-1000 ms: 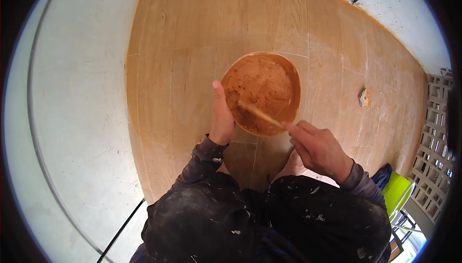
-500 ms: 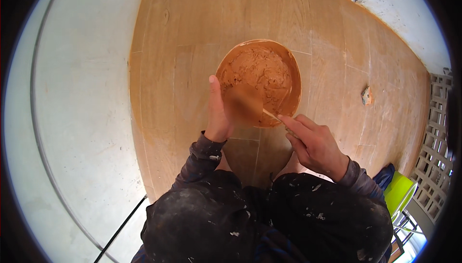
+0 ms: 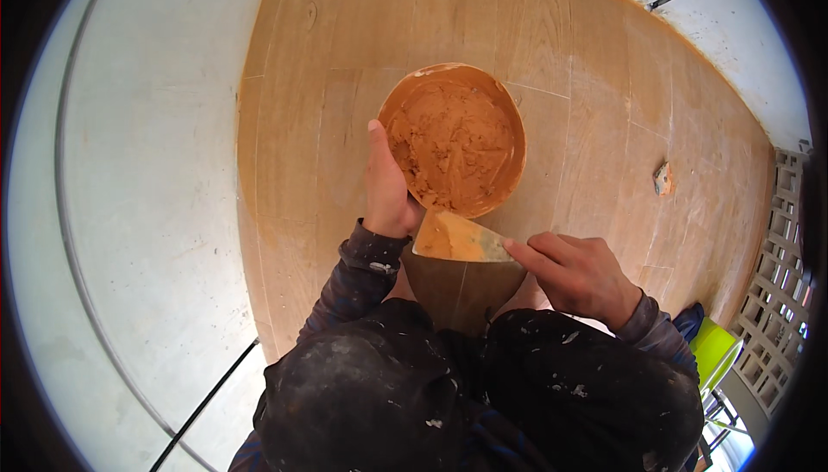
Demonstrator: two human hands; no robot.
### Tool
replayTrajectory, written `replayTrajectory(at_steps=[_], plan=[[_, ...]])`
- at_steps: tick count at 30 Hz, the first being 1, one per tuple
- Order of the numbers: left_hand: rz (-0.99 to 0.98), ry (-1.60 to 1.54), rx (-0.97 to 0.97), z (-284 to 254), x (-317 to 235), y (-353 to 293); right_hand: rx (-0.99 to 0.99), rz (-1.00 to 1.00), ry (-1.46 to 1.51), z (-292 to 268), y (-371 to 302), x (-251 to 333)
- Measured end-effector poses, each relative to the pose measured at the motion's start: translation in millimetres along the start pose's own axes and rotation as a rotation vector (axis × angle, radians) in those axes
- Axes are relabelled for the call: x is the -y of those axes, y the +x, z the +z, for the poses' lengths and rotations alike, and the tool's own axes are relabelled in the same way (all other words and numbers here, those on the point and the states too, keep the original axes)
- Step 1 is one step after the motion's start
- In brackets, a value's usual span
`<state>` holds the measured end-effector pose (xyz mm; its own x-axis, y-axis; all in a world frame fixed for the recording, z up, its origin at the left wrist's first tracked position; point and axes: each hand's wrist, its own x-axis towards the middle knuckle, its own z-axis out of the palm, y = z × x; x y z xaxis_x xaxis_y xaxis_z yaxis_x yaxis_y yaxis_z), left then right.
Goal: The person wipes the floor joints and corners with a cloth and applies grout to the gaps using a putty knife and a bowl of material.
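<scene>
My left hand [image 3: 388, 183] grips a round orange-brown bucket [image 3: 515, 170], its thumb along the left side and its fingers hidden underneath. Thick orange-brown paste [image 3: 457, 131] with a rough, lumpy surface lies in the bucket. In my right hand [image 3: 576, 273] is a putty knife [image 3: 461, 239], held by its handle. The wide blade points left, at the near rim of the bucket, and orange paste coats it. I cannot tell if blade and rim touch.
Wood-look floor planks [image 3: 604, 84] lie below. A small paste-stained scrap [image 3: 663, 179] rests on the floor to the right. White walls [image 3: 159, 144] stand left and far. A bright green chair [image 3: 716, 353] and a lattice screen [image 3: 780, 273] are at the right.
The putty knife has come out of the bucket toward me, its blade now turned flat near the rim. The bucket has shifted slightly left and tilted.
</scene>
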<state>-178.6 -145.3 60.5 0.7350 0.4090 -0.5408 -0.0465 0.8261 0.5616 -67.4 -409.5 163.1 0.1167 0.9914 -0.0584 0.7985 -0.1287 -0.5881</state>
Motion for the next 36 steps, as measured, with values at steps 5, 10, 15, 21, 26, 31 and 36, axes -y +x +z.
replayTrajectory(at_steps=[5, 10, 15, 21, 26, 31, 36], plan=[[0.15, 0.094, -0.092, 1.9, 5.8, -0.4, -0.123, 0.194, 0.494, -7.4, -18.5, -3.9], [0.253, 0.204, 0.004, 4.6, 1.1, -7.5, -0.105, 0.31, 0.635, -2.0, -7.0, -1.6], [0.346, 0.299, -0.001, 3.8, -3.8, -4.0, -0.037, 0.299, 0.56, 0.4, 5.3, 4.4], [0.536, 0.6, -0.175, -0.6, 3.3, -2.8, -0.054, 0.162, 0.622, 3.5, 10.8, -1.4], [0.503, 0.355, -0.276, -16.4, -7.3, -18.5, 0.259, 0.456, 1.203, -3.6, 9.1, -22.5], [0.505, 0.334, -0.493, -78.6, -29.3, -85.0, 0.175, 0.382, 1.652, 12.6, 44.9, -29.2], [0.601, 0.14, -0.699, -141.4, -12.4, -202.2, 0.322, 0.307, 1.606, 29.5, 135.8, -15.9]])
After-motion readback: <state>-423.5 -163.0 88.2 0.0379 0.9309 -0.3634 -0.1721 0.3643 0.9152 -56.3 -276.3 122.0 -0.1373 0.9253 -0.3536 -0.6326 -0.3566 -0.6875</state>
